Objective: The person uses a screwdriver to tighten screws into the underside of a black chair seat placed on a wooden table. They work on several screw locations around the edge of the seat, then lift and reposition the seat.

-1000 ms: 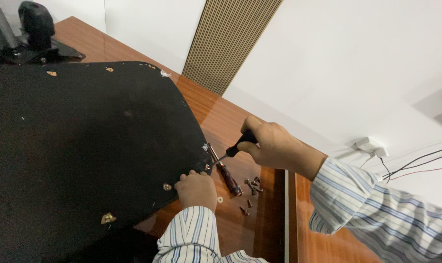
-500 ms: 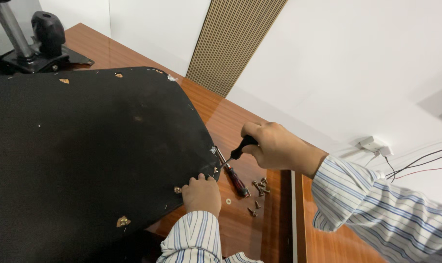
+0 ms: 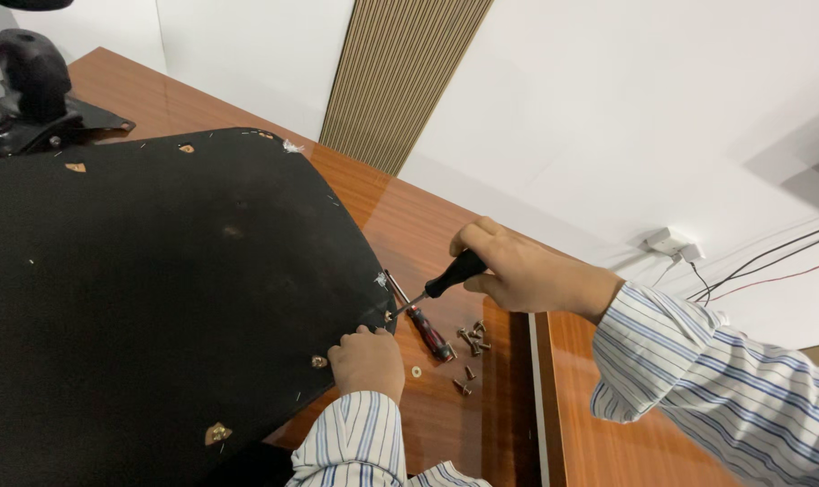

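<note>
Gripping a black-handled screwdriver [image 3: 432, 290], the right hand [image 3: 518, 271] has its fingers clenched round the handle, tip at the black panel [image 3: 157, 289] edge. Left hand [image 3: 366, 361] presses the panel just below, fingers curled, grasping nothing. Keeping the shaft square to the screw should prevent slipping.

A black-handled screwdriver [image 3: 441, 281] is slanting down-left at frame centre, its thin shaft tip meeting the right edge of a big black fabric-covered panel [image 3: 157, 289] that is filling the left half. A second screwdriver [image 3: 423, 325], red-handled, is lying on the desk just beneath it.
</note>
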